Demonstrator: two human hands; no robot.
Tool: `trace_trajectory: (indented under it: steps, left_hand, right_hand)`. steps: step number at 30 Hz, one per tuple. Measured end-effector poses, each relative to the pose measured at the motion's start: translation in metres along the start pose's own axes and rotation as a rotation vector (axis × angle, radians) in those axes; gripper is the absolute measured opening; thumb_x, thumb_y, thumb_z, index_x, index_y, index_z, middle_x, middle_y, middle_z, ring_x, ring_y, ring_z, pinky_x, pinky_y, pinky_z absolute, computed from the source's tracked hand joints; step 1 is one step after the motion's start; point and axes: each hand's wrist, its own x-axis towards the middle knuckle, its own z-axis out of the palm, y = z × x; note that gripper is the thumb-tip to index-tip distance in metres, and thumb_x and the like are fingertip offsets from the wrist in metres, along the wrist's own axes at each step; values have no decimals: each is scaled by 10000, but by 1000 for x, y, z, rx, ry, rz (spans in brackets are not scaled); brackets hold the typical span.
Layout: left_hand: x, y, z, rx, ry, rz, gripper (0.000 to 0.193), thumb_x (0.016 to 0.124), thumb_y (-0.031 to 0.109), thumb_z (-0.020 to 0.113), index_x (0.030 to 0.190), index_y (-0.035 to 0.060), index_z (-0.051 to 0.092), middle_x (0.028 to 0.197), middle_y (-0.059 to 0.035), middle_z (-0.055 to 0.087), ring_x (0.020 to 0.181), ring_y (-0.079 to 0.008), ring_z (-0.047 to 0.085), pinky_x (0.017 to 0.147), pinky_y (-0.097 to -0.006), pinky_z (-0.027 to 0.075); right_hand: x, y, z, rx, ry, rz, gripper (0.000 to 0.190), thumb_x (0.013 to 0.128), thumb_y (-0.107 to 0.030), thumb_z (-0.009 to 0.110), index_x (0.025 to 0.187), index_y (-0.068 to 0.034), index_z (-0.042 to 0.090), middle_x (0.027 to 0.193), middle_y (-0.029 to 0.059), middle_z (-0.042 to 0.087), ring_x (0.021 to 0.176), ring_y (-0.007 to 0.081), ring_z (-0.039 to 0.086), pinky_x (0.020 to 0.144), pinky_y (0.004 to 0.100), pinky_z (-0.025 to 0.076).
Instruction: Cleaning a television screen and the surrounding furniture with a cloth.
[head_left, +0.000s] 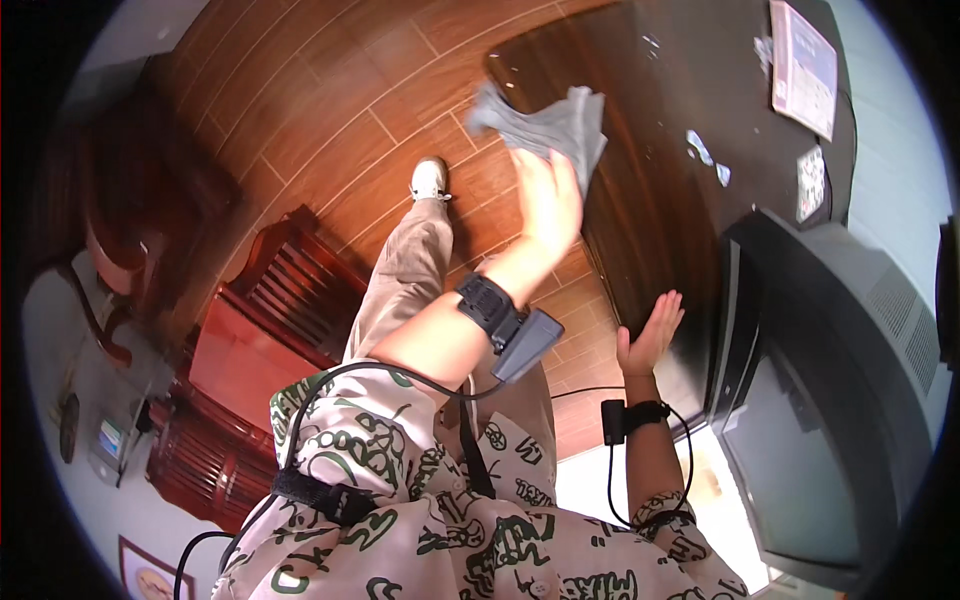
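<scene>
My left hand (551, 199) grips a crumpled grey cloth (559, 127), its fingers pressed into the near side of it. The cloth lies across the rounded edge of a dark wooden cabinet top (667, 195), and one end hangs out over the floor, blurred by motion. Further right, my right hand (651, 337) holds nothing. Its thumb stands apart from the straight fingers, at the cabinet's front edge, close to a grey television (795, 450); whether it touches the wood I cannot tell. Both wrists carry strapped-on black devices with cables.
Torn plastic scraps (701, 150) lie on the cabinet top. A printed booklet (802, 71) and a small patterned packet (810, 184) sit towards the wall. Slatted reddish wooden chairs (262, 330) stand to the left on the wood-look tiled floor (352, 142). A loose cable (585, 391) crosses near my right wrist.
</scene>
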Motion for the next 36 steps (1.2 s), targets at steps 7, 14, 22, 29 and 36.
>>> trace_trajectory:
  steps: [7, 14, 22, 29, 36]
  left_hand:
    - [-40, -19, 14, 0, -5, 92, 460, 900, 140, 362, 1220, -177, 269, 1266, -357, 322, 1194, -435, 337, 1032, -426, 231]
    - [-101, -34, 14, 193, -254, -123, 431, 884, 134, 396, 1195, -136, 269, 1223, -351, 345, 1136, -448, 371, 982, -423, 290]
    - [-79, -29, -39, 535, -609, 252, 156, 729, 107, 576, 767, -4, 474, 801, -187, 554, 785, -386, 533, 687, -447, 423]
    - [-73, 25, -61, 166, -960, 429, 257, 713, 108, 617, 923, -19, 542, 985, -169, 492, 934, -346, 490, 838, -398, 398]
    - [-38, 44, -31, 489, -705, 691, 371, 758, 118, 626, 1078, -24, 502, 1114, -191, 499, 1069, -341, 456, 910, -391, 367]
  right_hand:
    - [10, -6, -4, 86, 58, -2, 626, 815, -270, 481, 1342, 21, 307, 1403, 201, 296, 1321, 357, 241, 1074, 512, 138]
    - [79, -49, -14, 698, 186, 171, 614, 933, -447, 234, 1329, 7, 353, 1395, 154, 339, 1328, 288, 253, 1090, 429, 139]
    - [122, -72, -14, 2636, 527, 514, 700, 907, -539, 249, 1362, -7, 279, 1438, 144, 247, 1334, 295, 217, 1110, 454, 136]
    - [128, -96, -20, 2157, 291, 765, 613, 923, -478, 240, 1343, -45, 347, 1398, 118, 353, 1284, 245, 334, 1047, 407, 244]
    - [127, -112, -12, 2267, 220, 856, 440, 934, -376, 366, 1184, -34, 486, 1176, 81, 535, 1090, 197, 505, 970, 361, 365]
